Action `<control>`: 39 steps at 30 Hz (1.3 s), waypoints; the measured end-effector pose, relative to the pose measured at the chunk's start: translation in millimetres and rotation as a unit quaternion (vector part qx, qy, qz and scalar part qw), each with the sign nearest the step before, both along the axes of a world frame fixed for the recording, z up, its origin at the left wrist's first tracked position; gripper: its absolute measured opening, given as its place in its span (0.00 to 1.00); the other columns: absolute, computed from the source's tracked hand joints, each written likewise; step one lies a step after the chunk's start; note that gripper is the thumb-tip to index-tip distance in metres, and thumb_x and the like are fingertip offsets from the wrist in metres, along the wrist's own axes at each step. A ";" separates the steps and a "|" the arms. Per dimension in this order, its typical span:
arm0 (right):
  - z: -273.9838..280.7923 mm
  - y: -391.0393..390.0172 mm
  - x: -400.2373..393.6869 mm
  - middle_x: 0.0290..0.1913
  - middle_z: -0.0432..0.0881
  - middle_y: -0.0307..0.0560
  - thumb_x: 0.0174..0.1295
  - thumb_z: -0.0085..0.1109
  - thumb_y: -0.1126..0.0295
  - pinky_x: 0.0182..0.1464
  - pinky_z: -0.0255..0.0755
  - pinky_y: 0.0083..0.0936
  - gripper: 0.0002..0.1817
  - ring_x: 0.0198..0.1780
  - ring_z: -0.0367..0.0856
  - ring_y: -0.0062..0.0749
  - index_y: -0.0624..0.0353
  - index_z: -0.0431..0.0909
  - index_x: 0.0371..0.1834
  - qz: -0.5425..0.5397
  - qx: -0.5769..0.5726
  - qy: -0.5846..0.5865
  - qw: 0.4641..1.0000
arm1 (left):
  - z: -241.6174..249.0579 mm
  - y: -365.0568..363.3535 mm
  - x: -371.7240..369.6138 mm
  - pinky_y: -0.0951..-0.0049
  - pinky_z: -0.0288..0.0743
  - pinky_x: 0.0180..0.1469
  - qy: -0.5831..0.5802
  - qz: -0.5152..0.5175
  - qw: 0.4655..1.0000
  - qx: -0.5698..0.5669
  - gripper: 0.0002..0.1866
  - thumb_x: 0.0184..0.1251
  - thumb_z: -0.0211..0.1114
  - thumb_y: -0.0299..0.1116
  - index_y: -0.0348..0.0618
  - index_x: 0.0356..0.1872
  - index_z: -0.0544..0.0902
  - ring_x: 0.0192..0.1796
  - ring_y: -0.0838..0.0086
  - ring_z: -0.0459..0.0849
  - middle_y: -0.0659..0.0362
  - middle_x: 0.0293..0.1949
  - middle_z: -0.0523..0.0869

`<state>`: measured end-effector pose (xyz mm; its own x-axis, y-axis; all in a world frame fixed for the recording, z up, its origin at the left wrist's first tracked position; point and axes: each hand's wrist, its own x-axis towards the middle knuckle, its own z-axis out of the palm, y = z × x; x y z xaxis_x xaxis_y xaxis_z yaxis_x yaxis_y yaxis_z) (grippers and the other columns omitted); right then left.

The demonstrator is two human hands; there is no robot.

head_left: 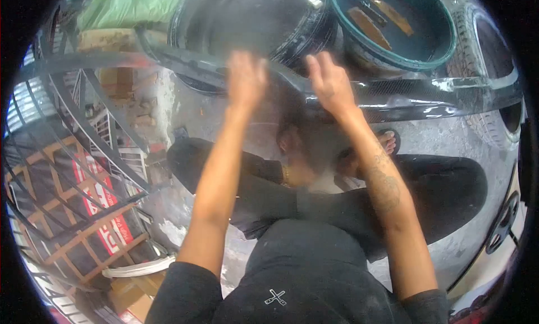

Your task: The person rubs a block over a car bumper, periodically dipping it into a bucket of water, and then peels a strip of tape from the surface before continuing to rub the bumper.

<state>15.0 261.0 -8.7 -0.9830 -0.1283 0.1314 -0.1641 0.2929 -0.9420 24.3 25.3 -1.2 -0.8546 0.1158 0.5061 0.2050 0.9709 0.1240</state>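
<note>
A long, glossy dark part (pixel 404 97) with a woven-looking surface stretches across the view in front of me. My left hand (pixel 246 80) is over its left half, blurred by motion, so its fingers and anything under them are unclear. Near the middle of the part, my right hand (pixel 331 83) has its fingers bent and close together at the part's edge. Behind the part lie a big black tyre (pixel 306 40) with a small white block (pixel 315 2) on it and a green basin (pixel 338 26) of dark water with brown pieces (pixel 368 28) in it.
Tyres (pixel 469 49) stand at the right. Metal grille bars (pixel 73 111) and a red-and-black box (pixel 95 195) are at the left. A green plastic bag (pixel 126 7) is at the upper left. My bent legs (pixel 432 195) and a sandalled foot (pixel 386 141) are below the part.
</note>
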 end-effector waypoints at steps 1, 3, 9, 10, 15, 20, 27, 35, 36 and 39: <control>1.8 -0.3 0.5 0.29 0.86 0.65 0.83 0.53 0.52 0.41 0.80 0.58 0.20 0.37 0.88 0.68 0.61 0.79 0.45 0.014 0.049 0.045 0.998 | -4.4 -26.7 -6.6 0.46 0.75 0.58 -0.003 0.056 0.998 -0.005 0.18 0.79 0.68 0.38 0.30 0.51 0.78 0.53 0.39 0.80 0.37 0.51 0.80; 9.0 2.0 1.8 0.39 0.91 0.60 0.80 0.57 0.47 0.47 0.82 0.51 0.23 0.44 0.90 0.60 0.58 0.84 0.49 0.055 0.141 0.044 0.987 | 11.9 -51.7 -8.9 0.45 0.74 0.59 0.020 0.125 0.992 0.019 0.19 0.79 0.68 0.39 0.30 0.54 0.77 0.55 0.38 0.79 0.37 0.53 0.78; 7.0 -8.8 10.6 0.79 0.75 0.50 0.79 0.51 0.36 0.73 0.67 0.48 0.34 0.78 0.71 0.51 0.47 0.79 0.76 0.180 0.340 0.201 0.901 | -9.0 -64.7 -5.3 0.46 0.73 0.61 0.085 0.151 0.982 0.072 0.21 0.82 0.66 0.40 0.29 0.57 0.78 0.58 0.42 0.79 0.40 0.53 0.78; 5.9 -9.2 10.6 0.83 0.71 0.50 0.79 0.49 0.35 0.75 0.66 0.50 0.36 0.81 0.67 0.54 0.45 0.77 0.79 0.181 0.366 0.244 0.880 | -12.1 -64.1 -5.4 0.46 0.73 0.61 0.086 0.151 0.981 0.083 0.21 0.82 0.66 0.40 0.29 0.57 0.78 0.58 0.42 0.79 0.40 0.53 0.78; 11.9 -20.5 3.9 0.91 0.53 0.53 0.74 0.46 0.25 0.79 0.57 0.71 0.41 0.87 0.53 0.69 0.28 0.68 0.85 0.202 0.407 0.148 0.879 | -18.1 -68.3 -6.7 0.47 0.72 0.61 0.133 0.155 0.976 0.076 0.21 0.81 0.66 0.39 0.29 0.59 0.78 0.57 0.44 0.78 0.41 0.52 0.78; 16.1 -16.6 5.4 0.91 0.51 0.52 0.73 0.46 0.23 0.80 0.54 0.74 0.43 0.88 0.51 0.68 0.29 0.67 0.86 0.209 0.435 0.145 0.863 | -21.7 -71.1 -6.6 0.47 0.72 0.62 0.139 0.150 0.975 0.090 0.22 0.81 0.67 0.40 0.29 0.60 0.78 0.57 0.44 0.78 0.42 0.52 0.79; 116.2 34.0 -55.1 0.46 0.91 0.55 0.71 0.72 0.55 0.53 0.82 0.44 0.18 0.50 0.89 0.55 0.62 0.91 0.43 0.135 0.309 0.260 0.905 | -27.4 -75.2 -8.0 0.47 0.72 0.62 0.134 0.158 0.973 0.105 0.22 0.80 0.68 0.40 0.30 0.61 0.79 0.58 0.45 0.79 0.42 0.54 0.79; 20.3 150.9 -203.4 0.42 0.93 0.50 0.76 0.62 0.51 0.45 0.82 0.37 0.25 0.41 0.89 0.36 0.62 0.90 0.59 0.178 0.504 -0.261 0.804 | -24.0 -75.5 -7.3 0.48 0.73 0.63 0.130 0.161 0.972 0.111 0.22 0.80 0.69 0.39 0.31 0.61 0.80 0.60 0.44 0.79 0.40 0.54 0.81; 22.1 149.4 -203.7 0.42 0.93 0.50 0.76 0.62 0.51 0.45 0.82 0.37 0.25 0.41 0.89 0.36 0.62 0.90 0.59 0.183 0.506 -0.258 0.802 | -24.5 -77.0 -7.5 0.48 0.73 0.63 0.131 0.168 0.971 0.111 0.22 0.80 0.69 0.39 0.31 0.61 0.80 0.60 0.44 0.79 0.40 0.54 0.81; 23.3 152.0 -192.3 0.41 0.92 0.50 0.76 0.62 0.54 0.45 0.82 0.38 0.24 0.42 0.89 0.36 0.65 0.89 0.60 0.113 0.530 -0.350 0.764 | -25.8 -78.6 -7.9 0.46 0.73 0.62 0.128 0.150 0.972 0.127 0.22 0.80 0.68 0.41 0.33 0.62 0.79 0.58 0.45 0.78 0.43 0.56 0.79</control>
